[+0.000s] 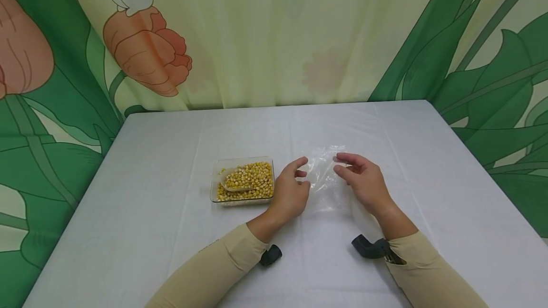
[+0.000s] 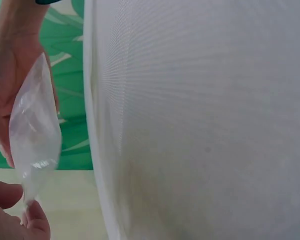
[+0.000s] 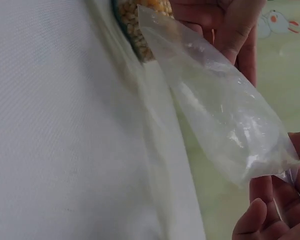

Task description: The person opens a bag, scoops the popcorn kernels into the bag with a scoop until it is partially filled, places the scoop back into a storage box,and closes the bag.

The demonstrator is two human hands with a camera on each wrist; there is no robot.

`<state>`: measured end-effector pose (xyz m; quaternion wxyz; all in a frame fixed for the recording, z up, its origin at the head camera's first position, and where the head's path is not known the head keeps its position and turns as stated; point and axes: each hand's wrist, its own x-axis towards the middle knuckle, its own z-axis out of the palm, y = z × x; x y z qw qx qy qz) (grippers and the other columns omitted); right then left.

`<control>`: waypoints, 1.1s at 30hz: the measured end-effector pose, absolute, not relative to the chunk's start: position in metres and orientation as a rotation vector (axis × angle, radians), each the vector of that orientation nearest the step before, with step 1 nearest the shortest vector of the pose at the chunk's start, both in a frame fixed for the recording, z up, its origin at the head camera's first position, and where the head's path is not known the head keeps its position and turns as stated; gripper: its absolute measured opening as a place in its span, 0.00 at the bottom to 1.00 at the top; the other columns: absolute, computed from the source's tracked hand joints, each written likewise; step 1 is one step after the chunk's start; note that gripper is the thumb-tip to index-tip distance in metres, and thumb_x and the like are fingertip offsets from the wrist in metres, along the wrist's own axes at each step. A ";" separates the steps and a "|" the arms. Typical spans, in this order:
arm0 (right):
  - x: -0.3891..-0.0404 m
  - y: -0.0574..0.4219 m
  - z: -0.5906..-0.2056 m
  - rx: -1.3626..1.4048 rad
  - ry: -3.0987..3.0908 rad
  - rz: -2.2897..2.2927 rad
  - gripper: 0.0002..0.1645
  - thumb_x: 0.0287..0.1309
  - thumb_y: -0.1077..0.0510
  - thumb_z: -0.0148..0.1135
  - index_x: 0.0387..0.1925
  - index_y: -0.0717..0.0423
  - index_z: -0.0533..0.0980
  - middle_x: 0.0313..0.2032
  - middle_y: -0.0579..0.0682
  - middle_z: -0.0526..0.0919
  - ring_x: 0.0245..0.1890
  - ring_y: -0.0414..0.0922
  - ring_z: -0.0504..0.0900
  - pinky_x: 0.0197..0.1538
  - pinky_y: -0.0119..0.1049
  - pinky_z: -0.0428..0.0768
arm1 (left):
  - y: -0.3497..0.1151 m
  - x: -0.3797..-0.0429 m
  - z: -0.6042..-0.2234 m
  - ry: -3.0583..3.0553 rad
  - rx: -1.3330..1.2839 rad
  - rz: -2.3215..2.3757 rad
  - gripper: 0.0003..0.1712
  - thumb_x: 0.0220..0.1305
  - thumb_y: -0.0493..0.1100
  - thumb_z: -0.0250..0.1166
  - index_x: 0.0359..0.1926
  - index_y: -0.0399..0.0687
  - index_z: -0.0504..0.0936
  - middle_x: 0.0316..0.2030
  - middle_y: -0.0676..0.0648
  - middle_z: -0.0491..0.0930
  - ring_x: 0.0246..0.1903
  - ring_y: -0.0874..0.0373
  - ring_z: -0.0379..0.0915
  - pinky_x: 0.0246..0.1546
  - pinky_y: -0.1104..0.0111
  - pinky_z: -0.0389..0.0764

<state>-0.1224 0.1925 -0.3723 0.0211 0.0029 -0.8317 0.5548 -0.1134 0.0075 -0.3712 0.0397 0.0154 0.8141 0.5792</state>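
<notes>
A clear plastic bag (image 1: 326, 175) hangs spread between the two hands over the table. My left hand (image 1: 292, 189) holds its left side, and in the left wrist view the left fingers (image 2: 36, 217) pinch a gathered bottom end of the bag (image 2: 36, 127). On the other side my right hand (image 1: 364, 180) grips the bag's edge between thumb and fingertips. The right wrist view has the film of the bag (image 3: 225, 115) running down to the right hand (image 3: 277, 212). Nothing shows inside the bag.
Left of the left hand stands a clear rectangular container (image 1: 211, 197) of yellow corn kernels (image 1: 257, 175). A pale scoop (image 1: 223, 179) filled with kernels lies in it. A white cloth covers the table (image 1: 128, 232), and a printed curtain (image 1: 265, 37) hangs behind its far edge.
</notes>
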 end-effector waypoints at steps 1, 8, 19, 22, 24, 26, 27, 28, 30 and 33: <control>-0.122 0.192 -0.371 0.020 -2.564 1.698 0.23 0.67 0.56 0.64 0.60 0.62 0.76 0.57 0.58 0.80 0.45 0.39 0.77 0.42 0.25 0.78 | 0.007 -0.113 -0.372 2.504 0.077 1.801 0.30 0.65 0.26 0.60 0.67 0.44 0.73 0.57 0.44 0.77 0.44 0.54 0.79 0.40 0.71 0.83; -0.118 0.185 -0.365 0.065 -2.449 1.500 0.16 0.65 0.62 0.65 0.53 0.64 0.80 0.50 0.58 0.85 0.41 0.37 0.76 0.42 0.20 0.76 | 0.005 -0.112 -0.373 2.573 0.247 1.905 0.25 0.66 0.28 0.62 0.64 0.38 0.76 0.62 0.45 0.76 0.60 0.50 0.73 0.57 0.64 0.78; -0.115 0.183 -0.364 0.214 -2.280 1.453 0.13 0.60 0.72 0.66 0.47 0.69 0.79 0.44 0.60 0.85 0.35 0.29 0.81 0.40 0.20 0.80 | 0.003 -0.113 -0.369 2.481 0.234 2.086 0.23 0.66 0.29 0.64 0.61 0.36 0.76 0.59 0.44 0.77 0.60 0.51 0.73 0.56 0.65 0.78; -0.113 0.183 -0.361 0.219 -2.239 1.481 0.13 0.59 0.73 0.66 0.47 0.70 0.79 0.43 0.61 0.85 0.33 0.30 0.82 0.40 0.22 0.81 | 0.003 -0.113 -0.366 2.454 0.219 2.098 0.24 0.65 0.29 0.64 0.62 0.37 0.76 0.59 0.45 0.77 0.58 0.53 0.75 0.54 0.66 0.79; -0.112 0.182 -0.360 0.228 -2.221 1.506 0.13 0.59 0.74 0.65 0.47 0.71 0.79 0.43 0.62 0.85 0.33 0.30 0.82 0.40 0.23 0.82 | 0.003 -0.113 -0.365 2.437 0.210 2.101 0.24 0.65 0.29 0.65 0.62 0.37 0.76 0.60 0.46 0.77 0.57 0.54 0.76 0.53 0.67 0.80; -0.112 0.182 -0.359 0.241 -2.205 1.538 0.13 0.59 0.75 0.65 0.47 0.71 0.79 0.43 0.63 0.84 0.33 0.31 0.83 0.40 0.24 0.82 | 0.002 -0.113 -0.365 2.427 0.210 2.101 0.25 0.65 0.30 0.66 0.63 0.38 0.75 0.60 0.46 0.76 0.56 0.56 0.77 0.52 0.68 0.80; -0.111 0.182 -0.359 0.251 -2.200 1.553 0.14 0.59 0.75 0.65 0.47 0.71 0.79 0.43 0.63 0.84 0.33 0.32 0.83 0.40 0.24 0.82 | 0.002 -0.112 -0.365 2.425 0.220 2.099 0.26 0.65 0.30 0.66 0.63 0.38 0.75 0.60 0.46 0.76 0.55 0.56 0.78 0.52 0.68 0.80; -0.111 0.182 -0.358 0.260 -2.193 1.570 0.14 0.59 0.75 0.64 0.48 0.71 0.79 0.43 0.62 0.84 0.33 0.32 0.83 0.40 0.25 0.83 | 0.002 -0.112 -0.365 2.422 0.233 2.107 0.26 0.65 0.29 0.66 0.63 0.38 0.75 0.60 0.46 0.76 0.55 0.56 0.78 0.52 0.68 0.80; -0.111 0.183 -0.358 0.280 -2.185 1.600 0.15 0.58 0.76 0.64 0.48 0.72 0.78 0.43 0.55 0.85 0.33 0.33 0.84 0.40 0.26 0.83 | 0.000 -0.112 -0.364 2.428 0.268 2.119 0.25 0.65 0.29 0.65 0.63 0.39 0.75 0.60 0.46 0.76 0.52 0.55 0.79 0.50 0.67 0.81; -0.110 0.184 -0.356 0.313 -2.187 1.618 0.17 0.58 0.76 0.64 0.50 0.71 0.78 0.42 0.48 0.85 0.33 0.33 0.84 0.40 0.25 0.83 | -0.002 -0.111 -0.363 2.445 0.315 2.141 0.24 0.65 0.28 0.64 0.62 0.40 0.76 0.57 0.44 0.77 0.48 0.53 0.79 0.45 0.68 0.82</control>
